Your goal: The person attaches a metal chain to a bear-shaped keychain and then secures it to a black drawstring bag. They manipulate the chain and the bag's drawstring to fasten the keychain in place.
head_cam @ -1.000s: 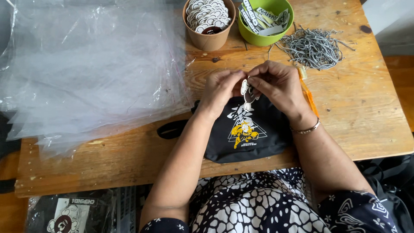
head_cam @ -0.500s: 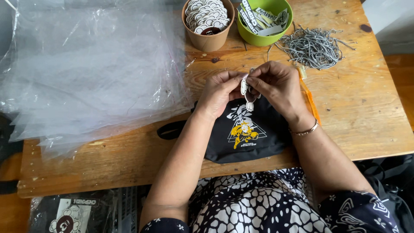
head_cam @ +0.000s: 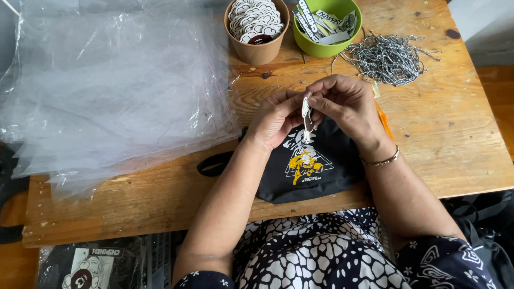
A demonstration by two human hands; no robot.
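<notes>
Both hands meet above the black printed cloth pouch (head_cam: 308,166) on the wooden table (head_cam: 455,144). Left hand (head_cam: 276,119) and right hand (head_cam: 345,101) pinch a small white tag (head_cam: 305,107), probably on a thin loop; light, flimsy, best held by fingertips.

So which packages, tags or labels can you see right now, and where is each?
Small white tag: pinched between left hand and right hand.
Round white tags: in brown paper cup, table's far edge.
Printed strip labels: in green bowl beside it.
Clear plastic bags: piled on table's left.
Bagged black item: floor, lower left.
</notes>
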